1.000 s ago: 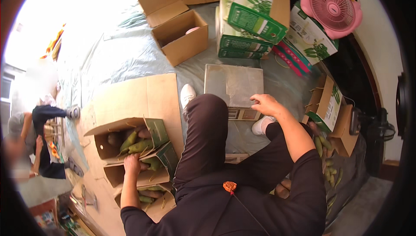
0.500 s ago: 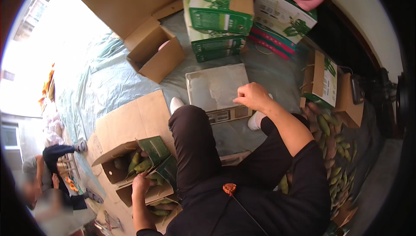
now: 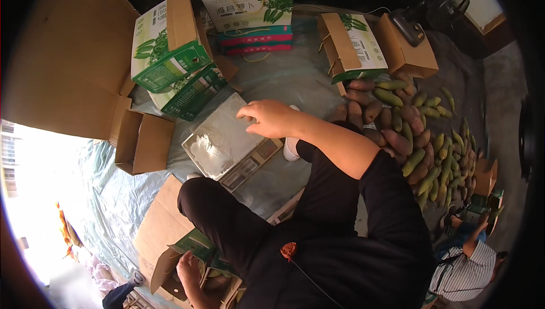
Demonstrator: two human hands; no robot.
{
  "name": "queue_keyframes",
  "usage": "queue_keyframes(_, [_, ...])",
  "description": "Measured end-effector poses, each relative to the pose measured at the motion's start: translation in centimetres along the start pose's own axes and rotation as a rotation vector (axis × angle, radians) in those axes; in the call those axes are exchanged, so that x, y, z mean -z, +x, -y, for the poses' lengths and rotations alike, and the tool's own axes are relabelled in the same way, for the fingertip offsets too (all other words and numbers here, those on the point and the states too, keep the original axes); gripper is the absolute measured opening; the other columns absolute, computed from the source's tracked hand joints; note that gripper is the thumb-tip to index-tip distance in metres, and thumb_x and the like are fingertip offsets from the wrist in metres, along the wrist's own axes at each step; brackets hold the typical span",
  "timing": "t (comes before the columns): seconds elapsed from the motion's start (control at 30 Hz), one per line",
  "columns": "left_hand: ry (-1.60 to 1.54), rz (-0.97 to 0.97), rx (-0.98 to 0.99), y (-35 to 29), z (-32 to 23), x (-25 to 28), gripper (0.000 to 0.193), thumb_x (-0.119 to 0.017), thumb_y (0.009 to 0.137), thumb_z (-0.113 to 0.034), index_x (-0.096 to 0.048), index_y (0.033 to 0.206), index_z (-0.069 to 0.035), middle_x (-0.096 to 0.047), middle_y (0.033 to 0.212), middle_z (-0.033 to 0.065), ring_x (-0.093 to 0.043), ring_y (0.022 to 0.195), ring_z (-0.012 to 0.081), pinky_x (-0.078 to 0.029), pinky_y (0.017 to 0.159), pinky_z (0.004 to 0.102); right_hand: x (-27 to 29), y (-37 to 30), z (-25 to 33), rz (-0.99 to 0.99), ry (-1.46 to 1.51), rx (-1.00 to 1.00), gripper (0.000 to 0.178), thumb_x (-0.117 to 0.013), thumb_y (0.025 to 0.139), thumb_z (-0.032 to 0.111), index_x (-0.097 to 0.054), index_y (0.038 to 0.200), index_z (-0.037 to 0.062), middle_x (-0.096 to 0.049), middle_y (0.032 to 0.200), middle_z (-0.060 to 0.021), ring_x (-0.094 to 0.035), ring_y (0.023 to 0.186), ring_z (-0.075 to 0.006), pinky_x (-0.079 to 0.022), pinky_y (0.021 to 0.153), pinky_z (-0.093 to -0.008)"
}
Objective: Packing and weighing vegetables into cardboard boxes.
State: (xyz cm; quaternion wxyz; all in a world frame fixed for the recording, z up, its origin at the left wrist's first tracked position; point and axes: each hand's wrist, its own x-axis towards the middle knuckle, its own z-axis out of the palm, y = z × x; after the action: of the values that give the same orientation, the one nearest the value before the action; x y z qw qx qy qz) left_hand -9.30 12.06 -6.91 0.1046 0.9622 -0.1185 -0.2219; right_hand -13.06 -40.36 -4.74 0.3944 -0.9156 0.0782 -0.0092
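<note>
Head view:
Right hand [image 3: 271, 117]: palm down, fingers loose, resting on the far edge of the weighing scale [image 3: 230, 144], grasping nothing.
Weighing scale: on the plastic sheet [image 3: 113, 195], before the knees, its pan bare.
Left hand [image 3: 188, 268]: inside the open carton [image 3: 170, 263] at lower left; grip cannot be told.
Produce pile [image 3: 420, 139]: sweet potatoes and green mangoes, on the right.
Printed boxes [image 3: 170, 53]: beyond the scale.

View: swinging rightward since a second ago, bringing the pile of mangoes and sweet potatoes [image 3: 423, 133] fully into sight. Right hand [image 3: 271, 117]: now resting on the scale's edge, the scale [image 3: 227, 141] appearing nearer the centre. Left hand [image 3: 189, 268]: sitting lower in the open box [image 3: 187, 263].
</note>
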Motion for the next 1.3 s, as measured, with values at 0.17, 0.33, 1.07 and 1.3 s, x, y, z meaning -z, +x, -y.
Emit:
queue_keyframes(0.17, [-0.037, -0.156, -0.224, 5.9, -6.3, 3.4, 0.026, -0.059, 0.081, -0.008, -0.064, 0.105, -0.002, -0.065, 0.100, 0.0190, -0.063, 0.097, 0.0318, -0.048, 0.086, 0.0371, 3.0, -1.2, 0.9, 0.034, 0.175, 0.076, 0.034, -0.064, 0.079, 0.012, -0.058, 0.112, 0.0032, -0.062, 0.095, -0.0097, -0.061, 0.076, -0.0193, -0.047, 0.068, -0.0315])
queue_keyframes(0.33, [-0.047, -0.190, -0.385, 11.2, -15.1, 6.7, 0.027, -0.061, 0.079, -0.009, -0.064, 0.106, -0.004, -0.063, 0.105, 0.0171, -0.058, 0.100, 0.0355, -0.045, 0.087, 0.0406, 4.5, -0.8, 0.7, 0.087, 0.190, 0.011, 0.029, -0.065, 0.080, 0.012, -0.061, 0.107, 0.0011, -0.063, 0.086, -0.0067, -0.059, 0.072, -0.0119, -0.047, 0.066, -0.0273])
queue_keyframes(1.07, [0.186, -0.186, -0.557, 13.3, -18.1, 7.0, 0.028, -0.062, 0.079, -0.013, -0.063, 0.107, -0.011, -0.063, 0.109, 0.0075, -0.056, 0.108, 0.0239, -0.034, 0.103, 0.0439, 3.1, 30.2, -9.0, -0.423, 1.087, -0.175, 0.036, -0.070, 0.079, 0.036, -0.063, 0.100, 0.0066, -0.063, 0.091, -0.0027, -0.059, 0.079, -0.0125, -0.046, 0.073, -0.0325])
queue_keyframes(1.3, [0.116, -0.219, -0.575, 13.1, -17.8, 7.4, 0.029, -0.063, 0.078, -0.010, -0.063, 0.108, -0.011, -0.063, 0.108, 0.0080, -0.057, 0.106, 0.0239, -0.036, 0.101, 0.0444, 1.7, 32.1, -3.4, -0.413, 1.005, -0.475, 0.041, -0.073, 0.076, 0.025, -0.062, 0.107, 0.0012, -0.063, 0.103, -0.0125, -0.057, 0.098, -0.0203, -0.040, 0.085, -0.0350])
